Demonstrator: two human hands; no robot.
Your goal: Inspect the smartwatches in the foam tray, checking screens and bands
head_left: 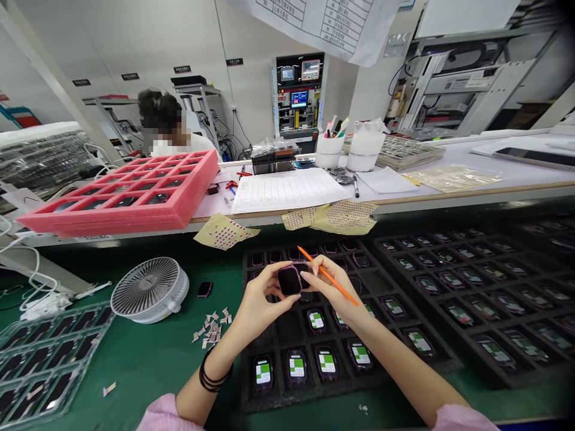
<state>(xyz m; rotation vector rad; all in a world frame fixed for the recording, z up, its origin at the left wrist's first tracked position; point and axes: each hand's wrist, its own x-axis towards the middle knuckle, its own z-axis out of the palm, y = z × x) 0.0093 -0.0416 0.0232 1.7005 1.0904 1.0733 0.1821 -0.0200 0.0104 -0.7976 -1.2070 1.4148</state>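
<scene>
Pale-walled room (251,36); white-topped shelf (512,176) above the green bench's (162,359) far edge. Black foam tray (278,400) lay by the bench's near edge, pockets presumably keeping lit, square-faced watches (326,360) apart. Over the tray's far half, left hand (260,302) pinched a dark, square-faced, purple-rimmed device (288,282) by its edges, probably sparing the glass. Right hand (335,294) gripped a dark piece (299,268) against it (joined? couldn't tell), orange pointed stick (345,290) tucked between fingers, likely for ready use.

I face a bright wall (251,36) at eleven o'clock; my desk (157,371) at seven is dimmer, two o'clock's corner blackened.
</scene>
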